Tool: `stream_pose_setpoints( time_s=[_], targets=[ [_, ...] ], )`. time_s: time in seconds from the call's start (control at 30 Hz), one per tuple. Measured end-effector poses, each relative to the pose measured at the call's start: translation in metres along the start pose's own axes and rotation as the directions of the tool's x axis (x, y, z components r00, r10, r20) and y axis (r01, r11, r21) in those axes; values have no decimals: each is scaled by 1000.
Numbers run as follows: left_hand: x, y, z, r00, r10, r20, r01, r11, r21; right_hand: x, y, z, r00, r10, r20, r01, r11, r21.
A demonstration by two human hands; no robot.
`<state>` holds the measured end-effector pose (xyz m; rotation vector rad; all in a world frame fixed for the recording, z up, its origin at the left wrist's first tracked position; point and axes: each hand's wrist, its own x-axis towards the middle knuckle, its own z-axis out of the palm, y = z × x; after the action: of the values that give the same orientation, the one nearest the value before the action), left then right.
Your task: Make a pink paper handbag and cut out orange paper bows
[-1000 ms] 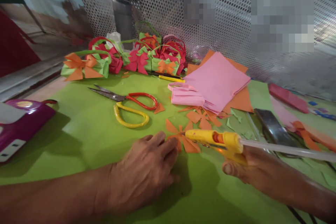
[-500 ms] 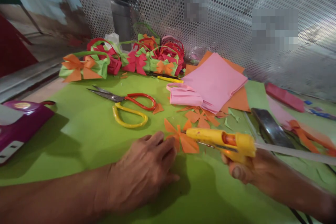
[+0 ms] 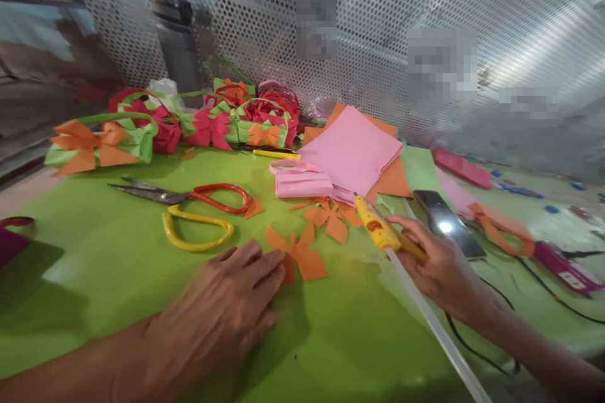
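Observation:
My left hand (image 3: 224, 302) lies on the green work surface, its fingers together and bent. Their tips hold down the left petals of an orange paper flower (image 3: 307, 261). My right hand (image 3: 437, 267) is wrapped round a yellow glue gun (image 3: 373, 221), held off to the right of that flower. The gun's nozzle points away, towards the pink paper, and a long whitish glue stick (image 3: 432, 318) comes out of its back. Another orange cut-out flower (image 3: 331, 221) lies just behind. Scissors (image 3: 189, 196) with red and yellow handles rest open beyond my left hand.
Behind lie a stack of pink sheets (image 3: 352, 145), a folded pink paper bag (image 3: 302, 182), a yellow cutter (image 3: 276, 154) and several small paper baskets (image 3: 208, 126). To the right are a phone (image 3: 447, 223), a purple power strip (image 3: 567, 267) and black cables. A perforated metal sheet (image 3: 246, 19) stands behind.
The glue gun has swung from over the flower to its right, its nozzle turning from leftward to away from me. My left hand stays at the flower; the view has shifted right.

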<state>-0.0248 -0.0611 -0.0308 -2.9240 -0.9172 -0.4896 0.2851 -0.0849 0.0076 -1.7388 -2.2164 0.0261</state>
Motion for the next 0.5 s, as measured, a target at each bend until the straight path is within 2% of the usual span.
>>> stream_pose_setpoints(
  time_s=[0.07,0.13,0.23,0.4,0.5],
  targets=[
    [0,-3,4,998,12,-54,-11,1000,24,-4,14,3,995,-62,-74,49,986,-162],
    [-1,-5,8,998,13,-62,-10,999,37,-8,28,6,987,-114,-117,71,944,-323],
    [-3,-7,11,997,15,-80,-10,998,62,-12,45,10,982,-143,-124,67,877,-475],
    [-4,-10,13,994,24,-103,-17,998,68,-11,60,15,988,-129,-79,65,835,-547],
    [-4,-12,12,996,60,-70,-54,995,79,-9,63,18,991,-121,-49,73,830,-554]
  ],
)
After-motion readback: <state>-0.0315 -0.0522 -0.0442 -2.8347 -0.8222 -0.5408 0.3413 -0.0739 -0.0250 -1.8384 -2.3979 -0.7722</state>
